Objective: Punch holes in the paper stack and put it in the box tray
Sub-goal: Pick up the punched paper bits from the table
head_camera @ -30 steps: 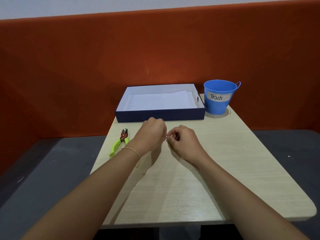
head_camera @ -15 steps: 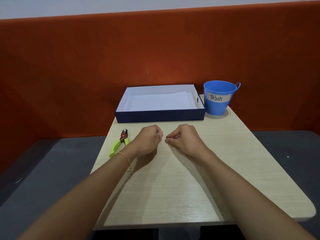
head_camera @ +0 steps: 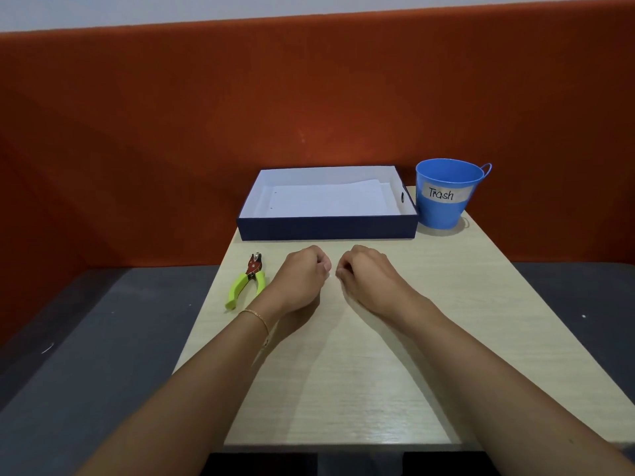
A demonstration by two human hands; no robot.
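Observation:
A white paper stack (head_camera: pixel 326 202) with small holes near its left edge lies flat inside the dark blue box tray (head_camera: pixel 326 231) at the table's far side. A hole punch plier (head_camera: pixel 248 281) with lime green handles lies on the table at the left. My left hand (head_camera: pixel 302 280) rests on the table just right of the punch, fingers curled shut. My right hand (head_camera: pixel 367 274) rests beside it, a small gap between them, fingers curled too. Neither hand visibly holds anything.
A blue bucket (head_camera: pixel 446 194) labelled "Trash" stands right of the tray at the back corner. The light wooden table (head_camera: pixel 378 389) is narrow, with a dark grey surface on both sides and an orange padded wall behind.
Both hands have sunk from a raised, fingertips-together pose down onto the table and moved slightly apart. Tray, punch and bucket have not moved.

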